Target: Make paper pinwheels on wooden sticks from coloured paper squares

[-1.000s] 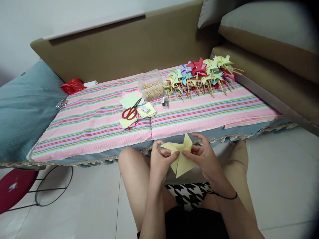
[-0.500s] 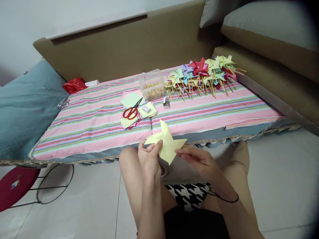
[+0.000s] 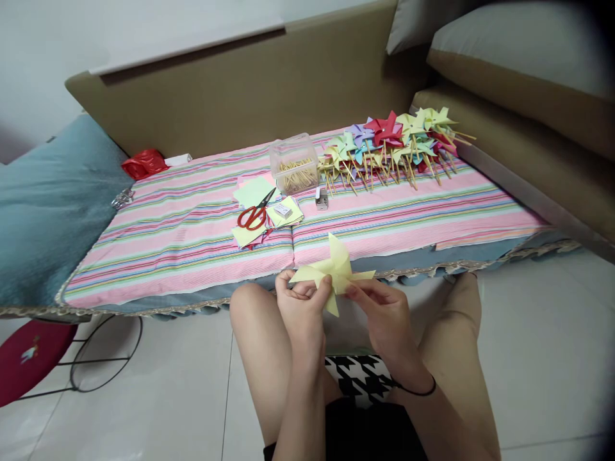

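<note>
A pale yellow paper pinwheel [image 3: 339,264], with no stick visible on it, is held in the air between my two hands, just off the seat's front edge. My left hand [image 3: 303,304] grips it from the left, thumb pressed near its middle. On the right side, my right hand [image 3: 382,310] pinches the paper close to the centre with thumb and fingers. The undersides of the folds and some fingertips are hidden behind the paper.
On the striped cloth [image 3: 192,218] lie red-handled scissors [image 3: 253,216], paper squares [image 3: 247,237], a small open box [image 3: 321,199] and a clear tub [image 3: 295,165] of short sticks. Finished pinwheels [image 3: 384,137] are heaped at the right. A red stool [image 3: 36,358] stands lower left.
The pinwheel has moved slightly right and turned. My right hand has shifted left, from the tip of one blade to near the centre, bringing both hands closer together.
</note>
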Available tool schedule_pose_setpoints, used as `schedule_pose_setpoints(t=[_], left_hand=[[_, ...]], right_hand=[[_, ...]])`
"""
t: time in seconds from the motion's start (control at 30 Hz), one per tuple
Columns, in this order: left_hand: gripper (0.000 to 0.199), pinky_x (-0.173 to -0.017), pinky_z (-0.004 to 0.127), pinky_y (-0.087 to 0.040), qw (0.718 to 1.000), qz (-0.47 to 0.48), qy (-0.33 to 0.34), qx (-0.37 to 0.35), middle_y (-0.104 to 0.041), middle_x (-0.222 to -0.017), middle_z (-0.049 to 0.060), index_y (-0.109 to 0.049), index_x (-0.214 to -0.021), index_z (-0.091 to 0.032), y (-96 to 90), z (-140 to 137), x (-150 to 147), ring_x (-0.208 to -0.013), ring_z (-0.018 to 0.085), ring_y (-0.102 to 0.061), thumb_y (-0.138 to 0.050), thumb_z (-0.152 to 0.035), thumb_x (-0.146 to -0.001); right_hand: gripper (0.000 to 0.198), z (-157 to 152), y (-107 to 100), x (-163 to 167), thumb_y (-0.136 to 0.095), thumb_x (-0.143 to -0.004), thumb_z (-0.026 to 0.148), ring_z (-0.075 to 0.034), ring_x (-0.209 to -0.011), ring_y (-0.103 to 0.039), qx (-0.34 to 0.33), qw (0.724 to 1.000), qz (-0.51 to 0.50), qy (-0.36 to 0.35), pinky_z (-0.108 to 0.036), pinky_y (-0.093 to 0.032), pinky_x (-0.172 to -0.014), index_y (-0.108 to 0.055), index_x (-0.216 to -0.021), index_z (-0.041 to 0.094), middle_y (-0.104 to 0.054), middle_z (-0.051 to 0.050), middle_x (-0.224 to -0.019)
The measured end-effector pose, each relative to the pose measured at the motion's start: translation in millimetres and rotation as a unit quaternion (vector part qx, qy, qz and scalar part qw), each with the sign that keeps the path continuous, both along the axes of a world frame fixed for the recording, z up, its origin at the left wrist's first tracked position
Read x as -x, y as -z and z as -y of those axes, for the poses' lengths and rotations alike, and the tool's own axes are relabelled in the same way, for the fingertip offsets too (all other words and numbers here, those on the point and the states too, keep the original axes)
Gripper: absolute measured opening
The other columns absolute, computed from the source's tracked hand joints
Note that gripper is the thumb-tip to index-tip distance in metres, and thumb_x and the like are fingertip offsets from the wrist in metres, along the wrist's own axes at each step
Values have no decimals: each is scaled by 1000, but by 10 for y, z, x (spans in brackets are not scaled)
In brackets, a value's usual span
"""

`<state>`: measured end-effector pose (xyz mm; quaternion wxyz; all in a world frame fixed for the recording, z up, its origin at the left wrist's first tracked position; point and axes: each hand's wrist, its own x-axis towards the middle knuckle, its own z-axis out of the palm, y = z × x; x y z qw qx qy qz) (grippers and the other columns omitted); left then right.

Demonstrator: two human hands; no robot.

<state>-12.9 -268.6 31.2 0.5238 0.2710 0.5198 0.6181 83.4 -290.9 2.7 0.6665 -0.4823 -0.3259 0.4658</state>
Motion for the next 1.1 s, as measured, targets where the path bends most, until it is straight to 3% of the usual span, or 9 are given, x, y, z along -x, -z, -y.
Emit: schedule_pose_setpoints(t=[0.33, 0.57, 0.73, 1.1], left_hand=[[54, -52, 16, -40, 1000, 13, 11, -15, -64, -52, -8, -32, -92, -24, -38, 49, -109, -42, 7, -54, -76, -15, -62], [54, -53, 18, -43, 999, 16, 41, -26, -67, -54, -5, -31, -92, -25, -9, 52, -88, -44, 10, -58, -76, -16, -63], [52, -51, 17, -43, 996, 21, 74, -34, -68, -56, -5, -31, -91, -25, 1, 43, -60, -44, 9, -57, -76, -16, -66], [53, -51, 17, -43, 998, 4, 56, -26, -67, -55, -5, -31, -90, -24, 1, 42, -77, -44, 8, -56, -76, -16, -64]], right_hand=[[20, -50, -49, 68, -82, -63, 25, -14, -66, -64, 4, 995, -23, 93, -27, -52, -63, -66, -73, 19, -69, 1, -70], [70, -68, -119, 32, -86, -51, 20, -16, -64, -68, 34, 989, -97, 104, -29, -56, -64, -44, -107, 25, -71, 4, -71], [73, -67, -122, 18, -85, -53, 19, -18, -68, -69, 22, 990, -91, 106, -31, -57, -67, -42, -112, 26, -70, 3, -74], [78, -60, -182, 13, -87, -50, 22, -19, -67, -68, 33, 991, -88, 91, -35, -57, -67, -40, -112, 26, -68, 3, -73]])
